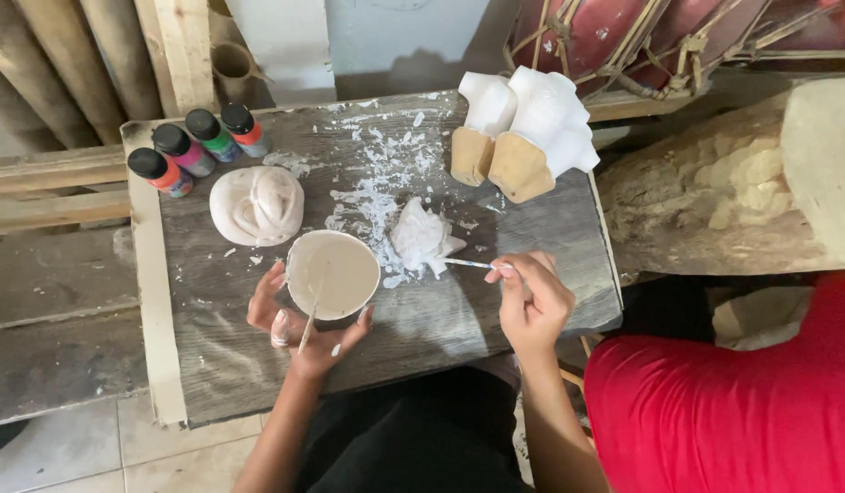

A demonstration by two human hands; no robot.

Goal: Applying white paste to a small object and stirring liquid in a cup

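**Hands at a paint-spattered board**

The left hand cups a bowl of pale paint from below, fingers spread around its near rim, and a thin stick lies across the bowl's edge and the palm. The right hand is closed in a pinch on a small brush, whose tip points left and touches a small white crumpled figure lying just right of the bowl.

All of this sits on a grey wooden board, flecked with white paint across its middle. Beyond the bowl lies a rounded, pale pink carved piece. At the far left corner stand four small paint bottles with black caps, in a slanted row, their bodies orange, pink, green and red. At the far right of the board rest two carved wooden forms, coated white on top with bare wood faces turned toward the camera, touching each other.

A rough log lies right of the board. A red sleeve fills the lower right corner.
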